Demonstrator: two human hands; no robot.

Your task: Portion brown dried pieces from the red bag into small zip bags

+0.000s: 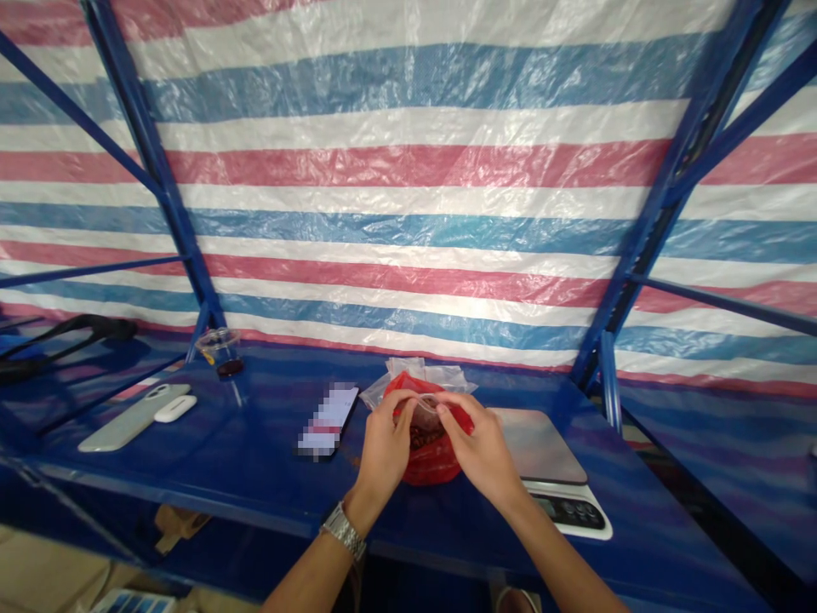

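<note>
Between my hands is a small clear plastic bag (424,415), its mouth pinched at both sides. My left hand (385,436) grips the left side of the mouth with thumb and fingers, and a metal-band watch sits on that wrist. On the other side, my right hand (477,438) pinches the right edge. Right below and around the clear bag lies an open red plastic bag (434,470) with small dark brown pieces (422,438) inside; they look like beans or nuts. More clear plastic bags (408,366) lie behind the red bag.
A kitchen scale (542,451) stands just right of the red bag. To the left lie a phone with a lit screen (328,421), a white earphone case (175,409), a pale phone (131,419) and a plastic cup (223,351) holding dark liquid. Blue posts (651,209) frame the blue shelf (268,477).
</note>
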